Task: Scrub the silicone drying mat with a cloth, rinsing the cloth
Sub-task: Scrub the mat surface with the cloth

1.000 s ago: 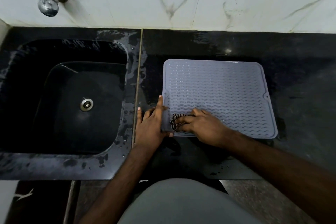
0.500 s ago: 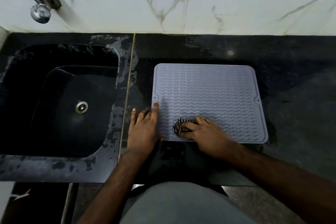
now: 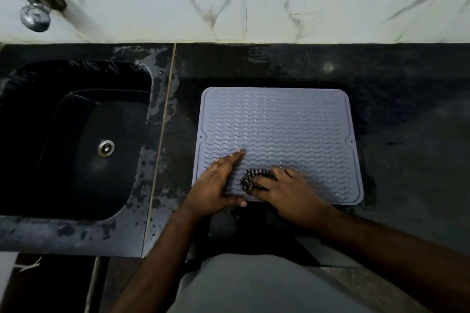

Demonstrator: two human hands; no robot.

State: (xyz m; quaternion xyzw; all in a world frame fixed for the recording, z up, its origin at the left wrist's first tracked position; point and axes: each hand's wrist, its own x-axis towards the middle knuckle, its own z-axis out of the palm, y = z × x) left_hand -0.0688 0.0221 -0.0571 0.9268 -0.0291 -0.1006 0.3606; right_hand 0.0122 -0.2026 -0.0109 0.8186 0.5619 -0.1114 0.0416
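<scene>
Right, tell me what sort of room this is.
Most likely a home kitchen counter. A dark sink with a tap above it is set in a wet black stone worktop below marble-look wall tiles, and a grey drying mat lies beside the sink.

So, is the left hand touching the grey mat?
Touching. The head view shows the left hand lying flat on the mat, its fingers spread over the near left corner.

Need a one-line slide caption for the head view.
Right hand scrubs grey wavy-ribbed silicone mat with striped cloth; left hand flat on it.
</scene>
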